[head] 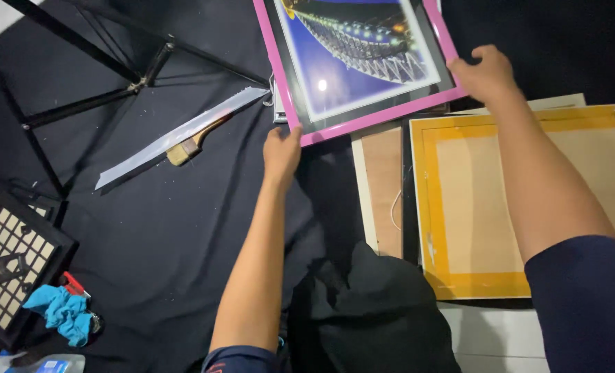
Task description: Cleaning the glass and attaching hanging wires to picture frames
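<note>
Head view: left hand (280, 153) and right hand (486, 72) each grip the pink-framed picture (363, 62), its top cut off.

Framing workshop — picture frames (473, 207) stacked, brush (191, 145), black cloth-covered table (169, 228)

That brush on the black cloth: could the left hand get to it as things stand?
Probably yes, but not freely. The brush lies just left of the left hand, with only bare cloth between them. That hand grips the pink frame, though, so it would have to let go first.
</note>
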